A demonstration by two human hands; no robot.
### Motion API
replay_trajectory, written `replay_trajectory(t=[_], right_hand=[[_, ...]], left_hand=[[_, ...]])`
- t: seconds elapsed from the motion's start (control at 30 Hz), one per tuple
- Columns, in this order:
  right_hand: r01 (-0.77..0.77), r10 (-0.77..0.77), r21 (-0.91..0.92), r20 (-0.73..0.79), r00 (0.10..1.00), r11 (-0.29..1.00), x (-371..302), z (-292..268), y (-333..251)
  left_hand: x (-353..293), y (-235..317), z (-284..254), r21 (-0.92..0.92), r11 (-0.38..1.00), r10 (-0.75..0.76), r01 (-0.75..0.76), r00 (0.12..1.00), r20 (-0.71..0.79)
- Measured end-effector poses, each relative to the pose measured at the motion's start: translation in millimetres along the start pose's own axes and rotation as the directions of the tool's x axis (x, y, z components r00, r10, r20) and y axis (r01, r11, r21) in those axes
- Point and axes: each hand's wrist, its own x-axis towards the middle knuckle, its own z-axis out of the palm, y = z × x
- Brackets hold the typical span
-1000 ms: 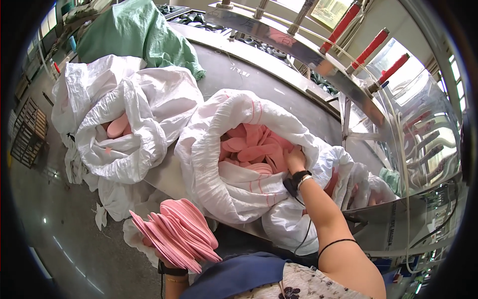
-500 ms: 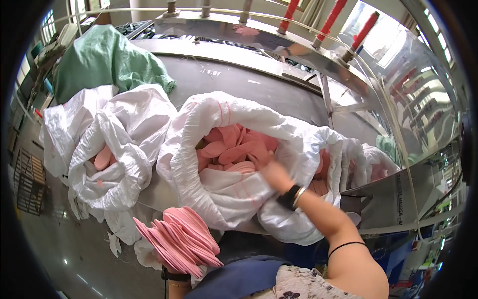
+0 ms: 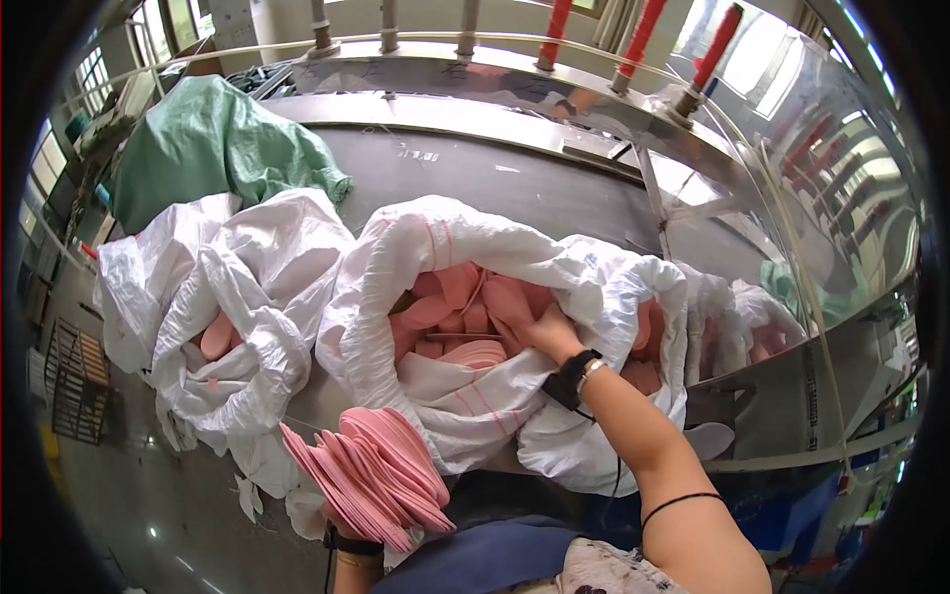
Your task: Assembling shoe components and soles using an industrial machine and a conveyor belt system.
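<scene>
A thick fanned stack of pink insoles (image 3: 371, 475) rests in my left hand (image 3: 341, 523), mostly hidden under it at the lower left. My right hand (image 3: 550, 334) reaches into the big white sack (image 3: 445, 233) in the middle, fingers closed on the edge of a pink insole (image 3: 507, 305) that stands tilted there. Around it lie more loose pink insoles (image 3: 426, 312), some flat and some leaning on each other. The fingertips of my right hand are partly hidden by the insole.
Left of the middle sack stands another white sack (image 3: 282, 351) with a few insoles inside. A smaller white sack (image 3: 579, 445) with pink pieces adjoins it on the right. Green cloth (image 3: 218, 148) covers something behind. A metal rail with red-wrapped posts (image 3: 638, 45) curves across the back.
My right hand, blurred earlier, has come to rest on an insole, which now stands more upright. The stack in my left hand appears slightly further right as the whole view shifts.
</scene>
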Motion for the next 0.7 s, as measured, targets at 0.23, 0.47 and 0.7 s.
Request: replay_trajectory(t=[0.23,0.47,0.7], right_hand=[[0.045,-0.046,-0.051,-0.023,0.999,0.998,36.7,-12.7,10.8],[0.100,-0.113,-0.110,-0.115,0.987,0.989,13.3,17.9,-53.2],[-0.003,0.005,-0.031,0.042,0.999,0.999,39.4,17.3,4.9]], left_hand=[[9.4,29.9,-11.2,-0.073,0.996,0.043,-0.046,0.999,-0.033],[-45.2,12.4,-30.7,-0.101,0.988,0.117,-0.120,0.992,-0.040],[-20.5,25.1,-27.4,-0.115,0.982,0.144,-0.148,0.989,-0.035]])
